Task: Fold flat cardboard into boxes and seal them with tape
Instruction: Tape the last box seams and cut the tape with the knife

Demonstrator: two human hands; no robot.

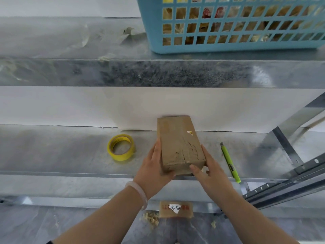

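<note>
Your left hand [154, 170] and right hand [209, 170] clasp the near end of the box [179, 145] on the metal shelf [52, 150]; it looks light, stiff, easily dented, so hold its side edges.

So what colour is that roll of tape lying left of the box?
Yellow; the roll of tape shows clearly in the head view.

brown cardboard box [179, 147] | closed, flat on shelf | yellow tape roll [121, 147] left
</note>
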